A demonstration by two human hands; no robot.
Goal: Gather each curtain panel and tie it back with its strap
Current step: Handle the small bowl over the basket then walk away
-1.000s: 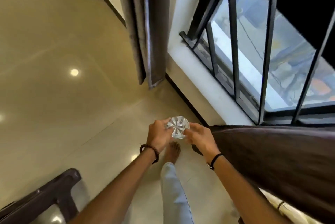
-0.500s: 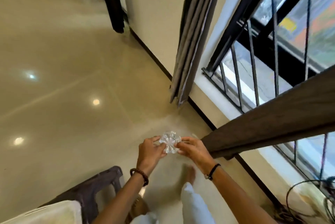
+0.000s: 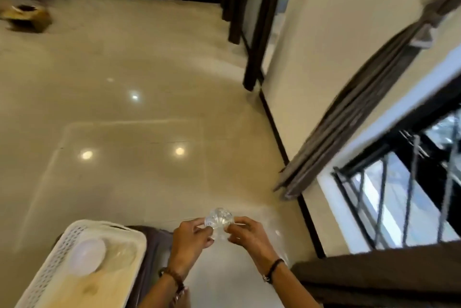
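No text, label, brand or number can be read anywhere. The curtain panel, the white basket and the brown box on the floor show plain faces. Motion blur smears any finer marks.

Ahead: glossy floor lies open.
Left: white perforated basket stands just beside the left hand.
Right: dark curtain panel crosses near the right hand, with the window grille beyond it.
Between: clear faceted knob, pinched from both sides, fills the gap.
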